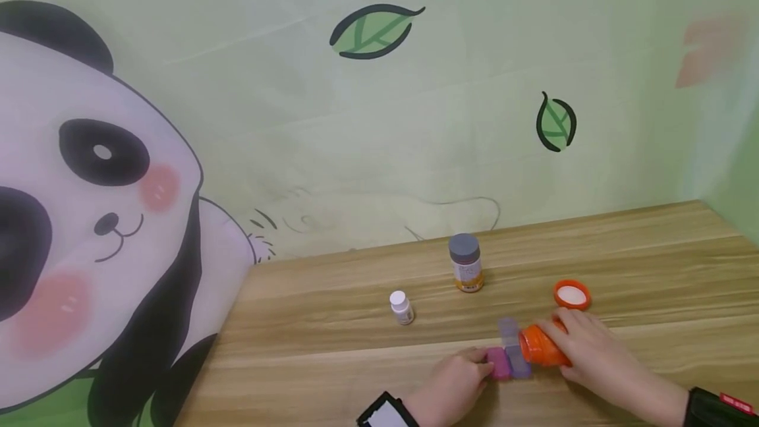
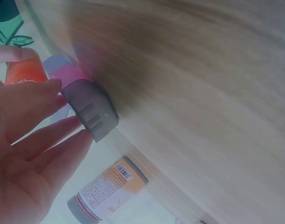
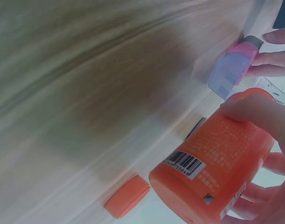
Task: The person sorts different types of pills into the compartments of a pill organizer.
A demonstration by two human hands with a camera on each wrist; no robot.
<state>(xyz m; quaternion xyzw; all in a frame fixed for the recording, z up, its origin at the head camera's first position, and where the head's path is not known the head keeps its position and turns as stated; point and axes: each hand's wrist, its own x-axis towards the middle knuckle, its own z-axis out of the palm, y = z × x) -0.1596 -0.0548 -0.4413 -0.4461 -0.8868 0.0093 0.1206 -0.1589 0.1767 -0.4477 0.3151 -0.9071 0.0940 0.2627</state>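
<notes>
My right hand grips an orange bottle that is tipped on its side. The bottle's open mouth faces left, right beside a small pill box on the table. This box has pink, purple and dark grey sections, the grey end showing in the left wrist view. A translucent purple lid stands out from its far side. With fingers and thumb at the box's left end, my left hand holds it. Whether anything lies inside the box cannot be seen.
An orange cap with a white inside lies upturned behind my right hand. Farther back on the wooden table stand a small white bottle and a grey-capped bottle. A panda-printed cloth hangs behind the table.
</notes>
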